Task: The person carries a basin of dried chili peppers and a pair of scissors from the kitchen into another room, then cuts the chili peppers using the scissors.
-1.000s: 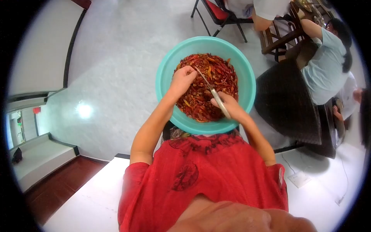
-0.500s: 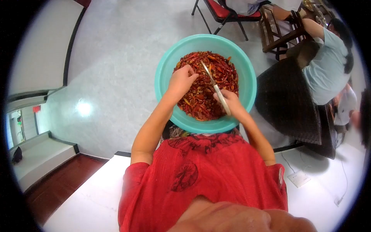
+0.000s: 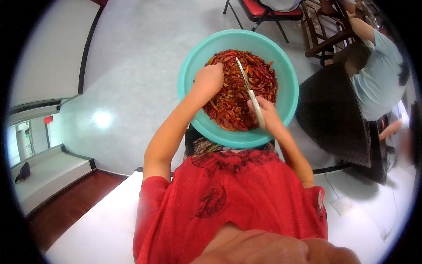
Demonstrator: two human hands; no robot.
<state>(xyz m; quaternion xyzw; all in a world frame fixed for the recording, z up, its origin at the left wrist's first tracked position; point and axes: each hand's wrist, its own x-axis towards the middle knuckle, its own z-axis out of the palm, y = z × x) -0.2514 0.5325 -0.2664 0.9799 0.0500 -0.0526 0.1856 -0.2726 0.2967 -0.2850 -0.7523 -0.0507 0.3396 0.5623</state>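
Carefully, with our right hand (image 3: 270,119) gripping the scissors (image 3: 258,111) over the peppers (image 3: 228,108) mid-basin (image 3: 288,83), we should angle the blades (image 3: 244,75) clear of our curled left hand (image 3: 209,81), whose hold we cannot tell.

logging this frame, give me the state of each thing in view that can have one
scissors: held, blades pointing away from the wearer, opening too fine to judge
right hand: closed on the scissor handles
left hand: fingers curled, over the peppers, grip hidden
basin: upright, uncovered, holding peppers
peppers: heaped, many in small pieces
red-seated chair: unfolded, upright
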